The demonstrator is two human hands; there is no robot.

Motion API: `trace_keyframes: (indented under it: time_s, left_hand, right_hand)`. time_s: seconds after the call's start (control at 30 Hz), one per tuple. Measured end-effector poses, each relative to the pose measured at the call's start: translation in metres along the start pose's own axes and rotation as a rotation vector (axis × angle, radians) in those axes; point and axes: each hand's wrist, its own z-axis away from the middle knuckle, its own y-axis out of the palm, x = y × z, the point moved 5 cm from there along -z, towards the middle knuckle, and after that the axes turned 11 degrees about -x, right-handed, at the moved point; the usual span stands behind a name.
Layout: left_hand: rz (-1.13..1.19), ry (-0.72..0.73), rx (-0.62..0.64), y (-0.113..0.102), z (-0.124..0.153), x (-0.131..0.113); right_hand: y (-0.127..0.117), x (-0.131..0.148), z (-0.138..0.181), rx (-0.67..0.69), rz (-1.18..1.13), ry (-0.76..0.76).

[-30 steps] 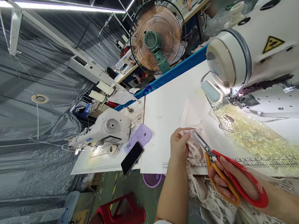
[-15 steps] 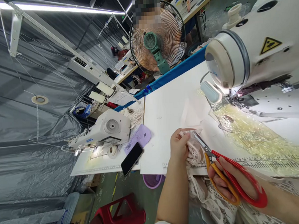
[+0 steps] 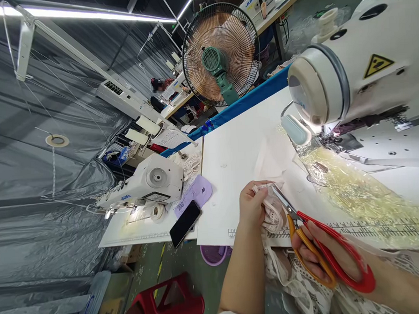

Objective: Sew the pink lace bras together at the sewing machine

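Observation:
Pinched between the thumb and fingers of my left hand (image 3: 251, 205) is an edge of pale pink lace fabric (image 3: 273, 214). My right hand (image 3: 314, 250) grips a pair of scissors (image 3: 297, 218) with one red and one orange handle. Their blades point up and left, and the tips touch the fabric beside my left thumb. Whether the blades are fully closed I cannot tell. More lace fabric (image 3: 289, 274) hangs over the table's front edge below both hands. A sheer pale piece (image 3: 271, 158) lies flat on the table just beyond my left hand.
A white sewing machine (image 3: 366, 74) stands at right, with yellowish clear film (image 3: 355, 191) on the table beneath it. Left are a second sewing machine (image 3: 151, 181), a black phone (image 3: 185, 223) and a purple card (image 3: 201, 188). A fan (image 3: 221, 55) stands behind; a red stool (image 3: 168, 302) is below.
My hands, the scissors and the lace fabric stay almost where they were. Behind the fan, a person's head no longer shows above it.

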Motion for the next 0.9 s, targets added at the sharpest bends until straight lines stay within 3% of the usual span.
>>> trace_keyframes:
  time_s: [0.53,0.7,0.9]
  left_hand:
    - [-0.009,0.067,0.076,0.001,0.001,-0.001]
    - [-0.045,0.125,0.106,0.002,0.002,-0.002]
    - [-0.066,0.140,0.136,0.003,0.001,-0.001]
  right_hand:
    - [-0.014,-0.014,-0.017,0.006,0.006,-0.038]
    - [-0.009,-0.010,-0.016,-0.038,-0.005,0.018]
    - [-0.007,-0.012,-0.017,-0.145,0.136,-0.002]
